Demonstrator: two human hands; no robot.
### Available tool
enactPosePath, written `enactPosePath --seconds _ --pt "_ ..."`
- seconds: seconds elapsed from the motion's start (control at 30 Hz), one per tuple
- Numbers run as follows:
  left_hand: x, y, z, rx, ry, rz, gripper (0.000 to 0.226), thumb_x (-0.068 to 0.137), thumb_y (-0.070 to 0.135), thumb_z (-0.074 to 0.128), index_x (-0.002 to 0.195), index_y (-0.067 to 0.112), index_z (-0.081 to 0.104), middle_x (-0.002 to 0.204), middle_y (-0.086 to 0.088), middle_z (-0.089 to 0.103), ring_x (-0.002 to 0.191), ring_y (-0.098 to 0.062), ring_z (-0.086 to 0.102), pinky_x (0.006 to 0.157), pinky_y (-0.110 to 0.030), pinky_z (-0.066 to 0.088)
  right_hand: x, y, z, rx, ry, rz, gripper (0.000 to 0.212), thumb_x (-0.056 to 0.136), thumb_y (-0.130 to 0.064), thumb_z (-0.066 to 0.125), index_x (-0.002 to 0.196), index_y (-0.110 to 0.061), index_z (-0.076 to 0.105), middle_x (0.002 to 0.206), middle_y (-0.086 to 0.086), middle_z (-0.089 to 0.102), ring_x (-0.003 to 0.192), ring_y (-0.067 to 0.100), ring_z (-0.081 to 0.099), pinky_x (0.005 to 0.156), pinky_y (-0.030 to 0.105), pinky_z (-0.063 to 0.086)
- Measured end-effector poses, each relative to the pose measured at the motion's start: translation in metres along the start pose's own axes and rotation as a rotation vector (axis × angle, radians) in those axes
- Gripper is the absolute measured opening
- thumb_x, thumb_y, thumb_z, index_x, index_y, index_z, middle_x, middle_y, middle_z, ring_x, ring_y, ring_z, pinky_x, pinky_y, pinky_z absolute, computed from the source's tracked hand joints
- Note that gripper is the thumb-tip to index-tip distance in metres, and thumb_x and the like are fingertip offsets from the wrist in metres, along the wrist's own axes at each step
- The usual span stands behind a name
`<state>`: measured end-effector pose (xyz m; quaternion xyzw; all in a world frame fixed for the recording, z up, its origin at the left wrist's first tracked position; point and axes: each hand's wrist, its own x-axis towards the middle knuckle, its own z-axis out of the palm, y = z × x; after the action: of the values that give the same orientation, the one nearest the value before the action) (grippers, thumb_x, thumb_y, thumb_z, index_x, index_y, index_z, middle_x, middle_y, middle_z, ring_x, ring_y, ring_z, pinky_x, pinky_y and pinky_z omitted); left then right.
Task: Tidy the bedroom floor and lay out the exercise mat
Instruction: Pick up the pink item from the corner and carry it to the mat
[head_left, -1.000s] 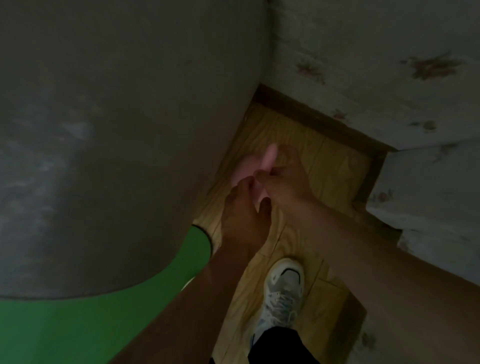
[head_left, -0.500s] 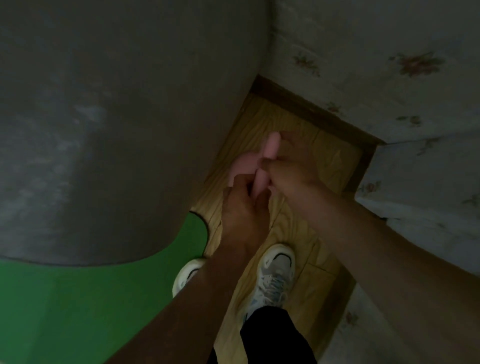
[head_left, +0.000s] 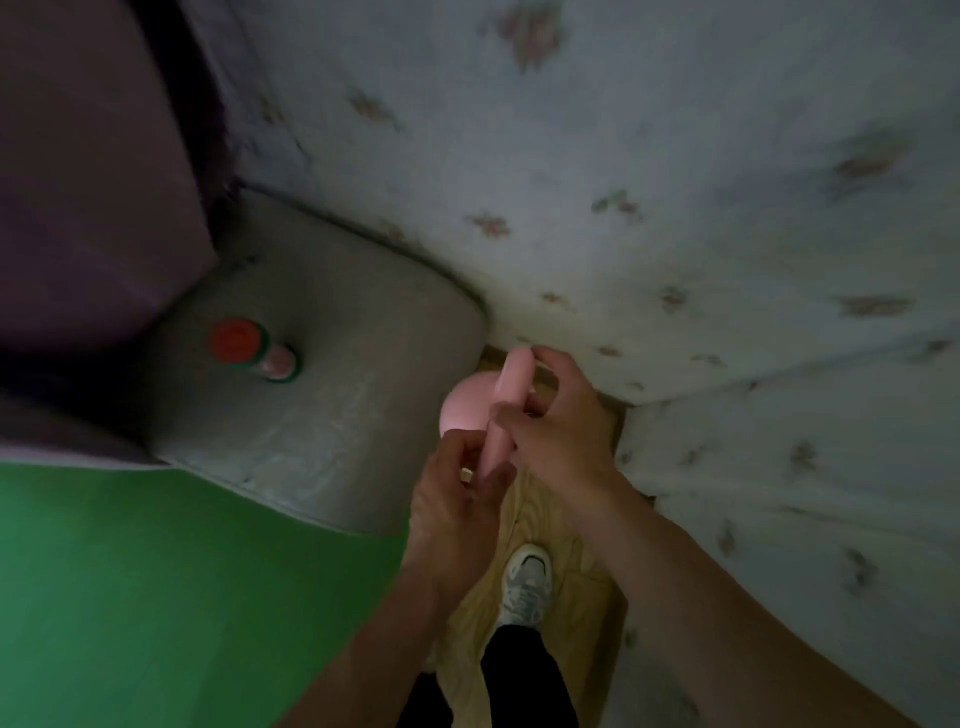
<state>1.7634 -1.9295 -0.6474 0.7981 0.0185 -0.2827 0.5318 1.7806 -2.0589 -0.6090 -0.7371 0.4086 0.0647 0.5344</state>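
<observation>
Both hands hold a pink object over a narrow strip of wooden floor (head_left: 524, 514). My right hand (head_left: 558, 421) grips its long flat pink part (head_left: 511, 387), which stands nearly upright. My left hand (head_left: 457, 493) pinches the lower end of that part. A rounded pink part (head_left: 462, 410) shows behind and to the left; whether it is joined to the flat part I cannot tell. The green exercise mat (head_left: 182, 587) lies on the floor at the lower left.
A grey padded stool (head_left: 332, 415) stands left of my hands with a red-capped bottle (head_left: 249, 348) upright on it. A bed with a pale floral sheet (head_left: 675, 208) fills the right and top. Dark purple fabric (head_left: 88, 182) hangs at the upper left. My shoe (head_left: 524, 582) is below.
The view has swung up, bringing the stool top and the bottle into sight. Both hands have lifted the pink object higher, and its flat part now stands more upright.
</observation>
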Motion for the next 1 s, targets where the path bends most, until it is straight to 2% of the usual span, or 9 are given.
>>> enactPosePath --seconds 0.17,0.27,0.4,0.5,0.63,0.77,0.83,0.9,1.0 --pt "-0.068 0.105 -0.057 -0.026 0.004 0.112 0.014 0.092 0.019 0.069 0.104 0.024 0.064 0.091 0.015 0.071 0.077 -0.006 0.064 0.065 -0.028 0.051 -0.097 -0.109 -0.04 -0.007 0.041 -0.08 0.068 0.084 -0.011 0.076 0.141 -0.034 0.047 0.124 0.01 0.071 0.105 0.02 0.071 0.082 0.03 0.06" --pt "-0.111 0.163 -0.092 -0.038 0.017 0.216 0.012 0.089 0.023 0.067 0.101 0.023 0.065 0.09 0.024 0.069 0.075 -0.002 0.064 0.061 -0.017 0.046 -0.153 -0.168 -0.062 0.014 0.08 -0.125 0.068 0.083 -0.012 0.076 0.14 -0.035 0.048 0.119 0.01 0.073 0.102 0.02 0.072 0.089 0.039 0.061" --pt "-0.169 0.222 -0.132 -0.037 0.053 0.347 0.008 0.089 0.023 0.068 0.096 0.026 0.065 0.089 0.027 0.068 0.071 -0.002 0.063 0.058 -0.014 0.045 -0.219 -0.224 -0.084 0.056 0.083 -0.225 0.066 0.083 -0.011 0.076 0.137 -0.035 0.049 0.115 0.01 0.075 0.099 0.02 0.073 0.09 0.042 0.061" --pt "-0.213 0.253 -0.158 -0.005 0.069 0.417 0.019 0.09 0.02 0.072 0.089 0.035 0.061 0.083 0.025 0.067 0.068 0.001 0.061 0.057 -0.013 0.044 -0.266 -0.247 -0.096 0.083 0.068 -0.292 0.063 0.084 -0.012 0.076 0.136 -0.035 0.049 0.119 0.01 0.074 0.1 0.021 0.073 0.09 0.042 0.061" --pt "-0.272 0.273 -0.186 0.033 0.088 0.449 0.014 0.091 0.031 0.07 0.095 0.04 0.061 0.094 0.015 0.067 0.086 0.007 0.064 0.067 -0.01 0.049 -0.315 -0.26 -0.102 0.112 -0.016 -0.363 0.064 0.085 -0.015 0.077 0.138 -0.035 0.047 0.126 0.009 0.07 0.106 0.023 0.071 0.09 0.044 0.061" --pt "-0.315 0.274 -0.198 -0.044 0.189 0.364 0.01 0.091 0.032 0.071 0.099 0.032 0.064 0.102 0.007 0.071 0.091 -0.008 0.069 0.08 -0.034 0.06 -0.345 -0.262 -0.096 0.081 -0.136 -0.446 0.066 0.083 -0.022 0.08 0.139 -0.034 0.046 0.128 0.006 0.069 0.107 0.022 0.07 0.087 0.041 0.062" --pt "-0.338 0.268 -0.199 -0.105 0.254 0.323 0.011 0.09 0.029 0.072 0.099 0.029 0.066 0.102 0.005 0.072 0.092 -0.011 0.07 0.083 -0.038 0.061 -0.362 -0.261 -0.094 0.04 -0.206 -0.484 0.068 0.083 -0.025 0.08 0.14 -0.036 0.045 0.125 0.004 0.07 0.103 0.018 0.071 0.082 0.036 0.062" --pt "-0.356 0.262 -0.199 -0.152 0.294 0.299 0.012 0.088 0.027 0.074 0.096 0.03 0.066 0.099 0.007 0.072 0.09 -0.007 0.071 0.081 -0.034 0.061 -0.375 -0.257 -0.089 0.01 -0.249 -0.517 0.068 0.082 -0.026 0.08 0.138 -0.039 0.045 0.12 0.0 0.073 0.097 0.01 0.072 0.077 0.031 0.063" --pt "-0.385 0.251 -0.204 -0.222 0.408 0.32 0.01 0.086 0.024 0.076 0.093 0.027 0.069 0.092 0.006 0.073 0.085 -0.01 0.072 0.077 -0.034 0.061 -0.396 -0.253 -0.078 0.008 -0.332 -0.572 0.07 0.08 -0.025 0.081 0.14 -0.035 0.047 0.102 -0.009 0.077 0.08 -0.003 0.073 0.061 0.016 0.059"
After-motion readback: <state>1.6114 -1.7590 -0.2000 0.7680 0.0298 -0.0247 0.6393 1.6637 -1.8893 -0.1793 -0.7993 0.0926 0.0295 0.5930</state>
